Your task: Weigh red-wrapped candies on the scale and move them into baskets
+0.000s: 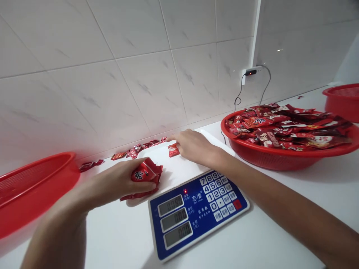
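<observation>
On the blue scale (198, 215), the brand "志准" in white, above tiny romanised lettering, and a white keypad (217, 194) with the digits 7 8 9, 4 5 6, 1 2 3 and 0 beside a dot, its smaller Chinese key labels hard to read. Across three grey readouts, a blurred top display (171, 205), then a middle display (174, 219) and bottom display (178, 234) apparently showing only zeros. On the red packet (144, 175), one large white character, seemingly "枣", with smaller print unreadable.
</observation>
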`<state>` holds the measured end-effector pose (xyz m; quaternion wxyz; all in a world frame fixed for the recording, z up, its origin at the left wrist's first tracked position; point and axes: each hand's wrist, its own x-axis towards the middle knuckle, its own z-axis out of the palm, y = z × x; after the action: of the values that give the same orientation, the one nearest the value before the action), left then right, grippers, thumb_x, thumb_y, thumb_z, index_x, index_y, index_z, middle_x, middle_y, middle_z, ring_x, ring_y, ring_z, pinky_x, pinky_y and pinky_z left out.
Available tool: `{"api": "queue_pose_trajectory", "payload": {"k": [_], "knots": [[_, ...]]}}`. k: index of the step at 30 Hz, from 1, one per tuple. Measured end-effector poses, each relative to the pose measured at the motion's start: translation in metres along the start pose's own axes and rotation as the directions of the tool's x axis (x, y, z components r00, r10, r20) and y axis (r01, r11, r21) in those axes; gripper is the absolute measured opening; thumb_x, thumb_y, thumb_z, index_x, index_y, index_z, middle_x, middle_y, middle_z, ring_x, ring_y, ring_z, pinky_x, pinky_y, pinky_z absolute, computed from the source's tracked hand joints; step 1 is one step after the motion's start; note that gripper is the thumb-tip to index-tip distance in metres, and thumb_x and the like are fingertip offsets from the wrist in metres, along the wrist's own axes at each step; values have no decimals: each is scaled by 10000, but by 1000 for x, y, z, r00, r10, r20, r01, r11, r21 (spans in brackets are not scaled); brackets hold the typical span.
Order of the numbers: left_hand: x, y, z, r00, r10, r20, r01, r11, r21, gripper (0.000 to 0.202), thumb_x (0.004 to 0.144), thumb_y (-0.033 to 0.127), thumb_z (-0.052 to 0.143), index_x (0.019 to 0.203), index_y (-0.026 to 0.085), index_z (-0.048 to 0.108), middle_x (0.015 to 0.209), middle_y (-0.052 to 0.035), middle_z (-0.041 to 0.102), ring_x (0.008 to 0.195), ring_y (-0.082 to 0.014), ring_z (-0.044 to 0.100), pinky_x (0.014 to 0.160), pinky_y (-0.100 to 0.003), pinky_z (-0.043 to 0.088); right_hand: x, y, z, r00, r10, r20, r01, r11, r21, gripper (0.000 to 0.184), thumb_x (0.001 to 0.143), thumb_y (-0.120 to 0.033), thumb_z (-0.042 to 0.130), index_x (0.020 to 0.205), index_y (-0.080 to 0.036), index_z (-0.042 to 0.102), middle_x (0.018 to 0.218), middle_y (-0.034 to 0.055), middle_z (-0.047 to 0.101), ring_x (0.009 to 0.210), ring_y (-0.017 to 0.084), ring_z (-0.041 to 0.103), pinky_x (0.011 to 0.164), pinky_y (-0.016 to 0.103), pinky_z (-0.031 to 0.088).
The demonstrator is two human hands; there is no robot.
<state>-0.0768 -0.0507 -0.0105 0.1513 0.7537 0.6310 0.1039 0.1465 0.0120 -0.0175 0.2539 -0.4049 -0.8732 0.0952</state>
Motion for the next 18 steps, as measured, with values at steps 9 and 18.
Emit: {"api": "queue_pose_trajectory", "payload": {"k": [9, 18], "knots": [[5, 8, -2, 999, 7, 49, -7, 1000, 2, 513, 710, 502, 717, 1167, 282, 643, 905, -53, 762, 735, -282, 715, 557, -317, 521, 30, -9, 14, 943, -36, 331, 89, 985, -146, 147, 848, -58, 609, 840, -136, 734, 1018, 162, 735, 853, 225, 661, 690, 323, 443], [15, 30, 6, 973, -20, -229, -69, 926, -372, 1051, 616, 571, 796, 1501, 198, 370, 1050, -121, 749, 956, -318, 712, 782, -400, 567, 0, 3, 5, 987, -141, 81, 100, 920, 378, 461, 833, -36, 505, 1267, -166, 589, 1181, 82, 723, 1030, 173, 666, 870, 278, 497]]}}
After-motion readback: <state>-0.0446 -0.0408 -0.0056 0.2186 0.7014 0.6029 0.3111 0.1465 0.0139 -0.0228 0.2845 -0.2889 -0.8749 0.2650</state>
